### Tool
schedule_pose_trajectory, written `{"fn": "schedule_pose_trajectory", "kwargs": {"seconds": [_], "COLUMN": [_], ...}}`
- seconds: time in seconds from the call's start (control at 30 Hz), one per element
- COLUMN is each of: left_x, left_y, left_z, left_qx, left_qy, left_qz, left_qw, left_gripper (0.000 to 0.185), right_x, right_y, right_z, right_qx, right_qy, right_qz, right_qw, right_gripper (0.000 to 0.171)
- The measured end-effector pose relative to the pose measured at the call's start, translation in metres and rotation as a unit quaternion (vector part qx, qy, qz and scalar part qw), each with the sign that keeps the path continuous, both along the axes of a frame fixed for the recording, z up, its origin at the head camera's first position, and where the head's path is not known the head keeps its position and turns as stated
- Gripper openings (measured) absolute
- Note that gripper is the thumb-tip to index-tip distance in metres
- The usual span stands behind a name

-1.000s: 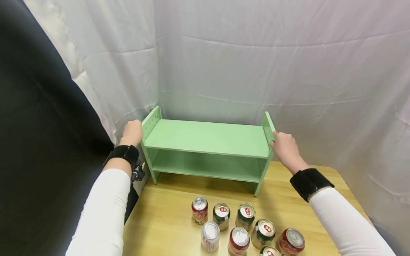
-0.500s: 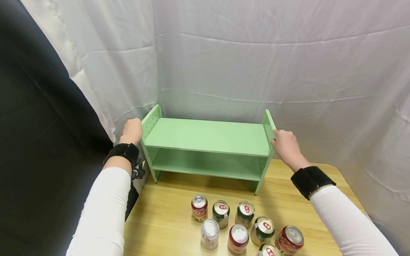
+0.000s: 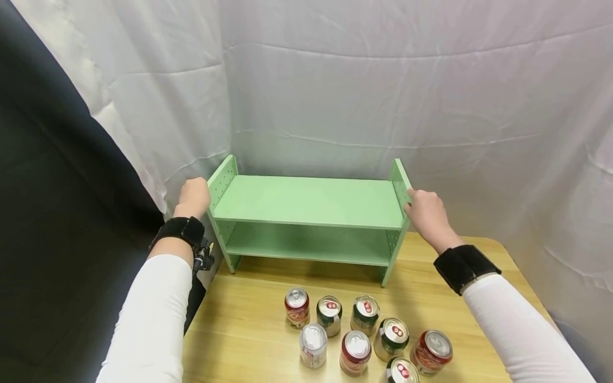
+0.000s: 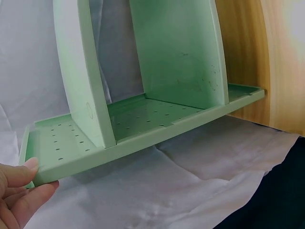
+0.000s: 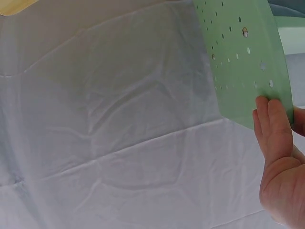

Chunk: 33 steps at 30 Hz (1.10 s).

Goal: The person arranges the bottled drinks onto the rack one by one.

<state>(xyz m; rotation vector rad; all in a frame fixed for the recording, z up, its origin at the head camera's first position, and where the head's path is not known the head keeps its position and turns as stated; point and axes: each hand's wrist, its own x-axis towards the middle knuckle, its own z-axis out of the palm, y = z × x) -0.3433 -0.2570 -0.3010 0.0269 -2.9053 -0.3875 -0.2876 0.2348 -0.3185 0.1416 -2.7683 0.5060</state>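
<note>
The green shelf (image 3: 311, 213) stands at the back of the surface (image 3: 249, 319), its long axis left to right; left hand (image 3: 193, 197) and right hand (image 3: 426, 213) each grip one end panel.

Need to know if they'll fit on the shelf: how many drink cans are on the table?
8. Back row: cans at left, middle, right. Front row. One more is cut off at the bottom edge; others may lie out of view.
</note>
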Motion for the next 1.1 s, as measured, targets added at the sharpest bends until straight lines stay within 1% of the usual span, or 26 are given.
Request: {"fn": "schedule_pose_trajectory", "kwargs": {"seconds": [0.17, 0.3, 0.43, 0.6, 0.63, 0.7, 0.9, 1.03, 1.1], "left_x": [0.000, 0.001, 0.002, 0.002, 0.001, 0.000, 0.001, 0.004, 0.005], "left_y": [0.005, 0.007, 0.003, -0.005, -0.005, -0.004, 0.000, 0.000, 0.000], "left_z": [0.002, 0.002, 0.002, 0.005, 0.005, 0.004, -0.001, 0.000, 0.002], "left_qx": [0.002, 0.002, 0.006, 0.003, 0.003, 0.002, 0.010, 0.012, 0.012], "left_qy": [0.002, -0.001, 0.004, 0.022, 0.025, 0.029, 0.018, 0.028, 0.028], "left_qz": [0.003, 0.002, 0.005, 0.007, 0.007, 0.006, 0.007, 0.012, 0.013], "left_qw": [1.0000, 1.0000, 1.0000, 0.9997, 0.9997, 0.9996, 0.9998, 0.9995, 0.9995], "left_gripper": [0.031, 0.032, 0.030, 0.028, 0.028, 0.028, 0.028, 0.029, 0.028], "right_x": [-0.001, -0.005, -0.012, -0.019, -0.019, -0.019, -0.015, -0.014, -0.013], "right_y": [0.002, 0.002, -0.004, -0.013, -0.014, -0.013, -0.006, -0.008, -0.009], "right_z": [0.004, 0.006, 0.005, 0.005, 0.005, 0.005, 0.004, 0.006, 0.008], "right_qx": [0.000, -0.002, -0.001, 0.029, 0.028, 0.033, 0.020, 0.025, 0.027], "right_qy": [0.006, -0.015, -0.028, -0.007, -0.004, 0.002, -0.020, -0.020, -0.019], "right_qz": [-0.004, -0.012, -0.021, -0.019, -0.018, -0.021, -0.025, -0.020, -0.021], "right_qw": [1.000, 1.000, 0.999, 0.999, 0.999, 0.999, 0.999, 0.999, 0.999], "right_gripper": [0.039, 0.040, 0.041, 0.037, 0.037, 0.036, 0.039, 0.038, 0.038]}}
